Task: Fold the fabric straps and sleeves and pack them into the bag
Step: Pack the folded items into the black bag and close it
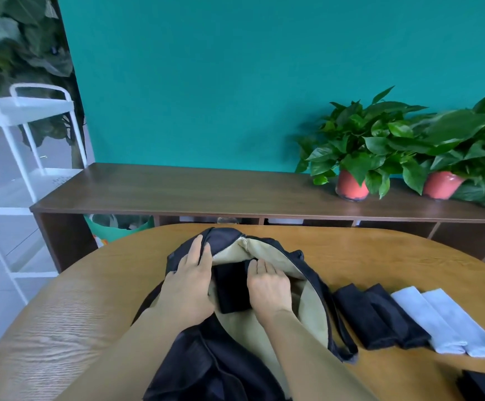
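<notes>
Around my round wooden table (380,256)
Past its far edge a low dark-wood sideboard (206,192) runs along a teal wall (206,68). Two leafy plants in red pots stand on its right end, one (359,146) just left of the other (466,140). At far left I see a white metal cart (27,111) with dark foliage (18,39) behind it. A green basket (114,230) shows low by the sideboard's left end.

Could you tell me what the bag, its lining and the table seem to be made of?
Bag: dark woven, maybe mesh fabric, matte and limp. Lining: beige cloth, smooth, creased. Table: wood or wood-look veneer, visible grain, slight sheen.
</notes>
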